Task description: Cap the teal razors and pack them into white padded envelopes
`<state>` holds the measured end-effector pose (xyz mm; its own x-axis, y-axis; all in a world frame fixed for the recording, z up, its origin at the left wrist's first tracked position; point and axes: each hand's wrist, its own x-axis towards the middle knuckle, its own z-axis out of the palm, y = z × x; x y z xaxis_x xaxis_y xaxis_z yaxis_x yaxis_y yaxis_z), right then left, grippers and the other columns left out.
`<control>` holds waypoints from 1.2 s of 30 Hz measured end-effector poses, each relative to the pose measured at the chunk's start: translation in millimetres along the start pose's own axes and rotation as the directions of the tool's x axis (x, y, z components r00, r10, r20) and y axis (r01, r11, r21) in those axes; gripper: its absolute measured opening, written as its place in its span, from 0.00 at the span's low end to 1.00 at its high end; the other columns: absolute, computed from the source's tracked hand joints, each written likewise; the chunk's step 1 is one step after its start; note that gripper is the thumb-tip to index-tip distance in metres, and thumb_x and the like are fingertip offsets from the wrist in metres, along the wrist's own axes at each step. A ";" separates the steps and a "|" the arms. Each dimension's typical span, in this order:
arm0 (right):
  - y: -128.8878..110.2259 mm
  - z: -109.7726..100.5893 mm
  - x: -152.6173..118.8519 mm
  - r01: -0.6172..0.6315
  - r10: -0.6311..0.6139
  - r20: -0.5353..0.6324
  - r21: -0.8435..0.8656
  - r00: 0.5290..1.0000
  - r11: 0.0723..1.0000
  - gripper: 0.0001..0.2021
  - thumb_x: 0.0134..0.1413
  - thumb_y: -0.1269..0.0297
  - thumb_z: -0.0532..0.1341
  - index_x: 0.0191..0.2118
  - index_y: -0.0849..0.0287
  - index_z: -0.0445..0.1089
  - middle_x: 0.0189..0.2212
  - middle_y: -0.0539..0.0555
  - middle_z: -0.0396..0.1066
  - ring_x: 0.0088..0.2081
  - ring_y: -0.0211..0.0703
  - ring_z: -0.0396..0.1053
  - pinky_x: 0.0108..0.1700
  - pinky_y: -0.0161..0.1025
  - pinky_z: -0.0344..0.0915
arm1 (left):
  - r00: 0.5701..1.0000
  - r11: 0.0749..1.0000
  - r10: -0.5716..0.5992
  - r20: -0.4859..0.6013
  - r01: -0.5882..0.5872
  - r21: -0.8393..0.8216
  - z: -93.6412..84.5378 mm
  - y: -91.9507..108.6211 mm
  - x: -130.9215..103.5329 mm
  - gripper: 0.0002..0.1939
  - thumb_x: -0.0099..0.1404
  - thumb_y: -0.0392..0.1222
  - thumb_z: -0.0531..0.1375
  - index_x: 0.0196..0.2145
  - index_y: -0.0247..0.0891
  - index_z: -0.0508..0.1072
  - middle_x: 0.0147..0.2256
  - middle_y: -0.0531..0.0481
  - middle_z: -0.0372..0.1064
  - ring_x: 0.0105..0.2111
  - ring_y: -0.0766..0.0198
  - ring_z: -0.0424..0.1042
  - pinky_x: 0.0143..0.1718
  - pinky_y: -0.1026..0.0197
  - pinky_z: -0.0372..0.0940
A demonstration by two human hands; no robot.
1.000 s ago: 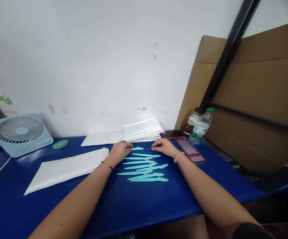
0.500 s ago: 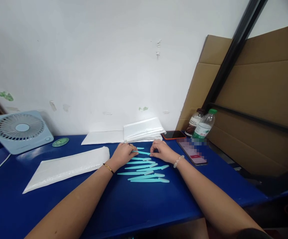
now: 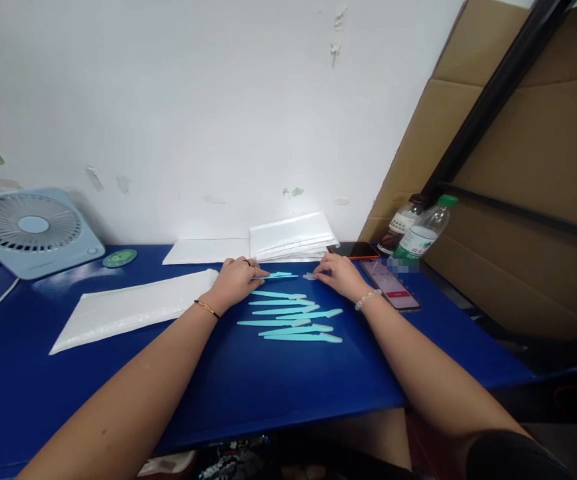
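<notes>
Several turquoise eyebrow razors [image 3: 302, 338] lie in a loose column on the blue table, most with pale blade ends to the right. Above them my left hand [image 3: 237, 283] is closed on the handle of one eyebrow razor [image 3: 281, 275], which points right; another turquoise piece seems to lie beside it. My right hand [image 3: 339, 275] is a short way off to the right, its thumb and fingertips together at small clear plastic caps [image 3: 310, 276]. Whether a cap is between the fingers or lies on the table is hard to make out.
White padded mailers [image 3: 291, 235] are stacked by the wall, with one long mailer [image 3: 133, 308] at left. A blue fan [image 3: 32, 227] and green disc [image 3: 120, 258] stand further left. Two phones [image 3: 391, 285] and two bottles [image 3: 421, 233] are at right.
My right hand has drawn away to the right from the razor's end, and clear caps now show at its fingertips. My left hand keeps its razor. The view has tilted down.
</notes>
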<state>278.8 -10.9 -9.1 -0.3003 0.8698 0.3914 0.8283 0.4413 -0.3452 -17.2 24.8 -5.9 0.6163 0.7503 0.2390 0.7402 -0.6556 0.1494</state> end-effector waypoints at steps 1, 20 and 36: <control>-3.1 -0.1 -0.8 0.015 -0.015 0.002 0.032 1.000 0.999 0.05 0.53 0.66 0.62 0.31 0.57 0.76 0.32 0.53 0.69 0.34 0.41 0.67 0.39 0.39 0.61 | 1.000 1.000 -0.002 0.018 0.003 -0.021 1.5 -0.1 -0.1 0.16 0.65 0.49 0.53 0.48 0.51 0.73 0.46 0.49 0.71 0.46 0.55 0.66 0.47 0.50 0.55; -32.9 7.0 -4.8 0.034 -0.072 0.263 0.146 0.962 0.989 0.05 0.50 0.64 0.64 0.31 0.60 0.71 0.31 0.51 0.65 0.30 0.36 0.62 0.32 0.33 0.57 | 0.997 0.967 0.070 0.033 -0.059 -0.250 2.5 29.5 2.5 0.17 0.63 0.54 0.54 0.42 0.43 0.73 0.40 0.49 0.71 0.40 0.59 0.69 0.39 0.60 0.62; -11.4 -18.0 -4.7 -0.078 0.066 0.131 0.092 0.989 0.993 0.06 0.49 0.63 0.64 0.29 0.59 0.73 0.31 0.52 0.68 0.30 0.37 0.63 0.33 0.35 0.59 | 0.999 0.987 -0.017 0.029 0.022 -0.158 5.2 28.7 4.9 0.14 0.60 0.49 0.58 0.42 0.45 0.74 0.35 0.52 0.73 0.40 0.58 0.69 0.38 0.58 0.60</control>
<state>279.3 -23.9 8.4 -0.3045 0.9183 0.2532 0.8022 0.3905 -0.4515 8.5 10.1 -5.3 0.6112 0.7636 0.2083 0.7016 -0.6445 0.3040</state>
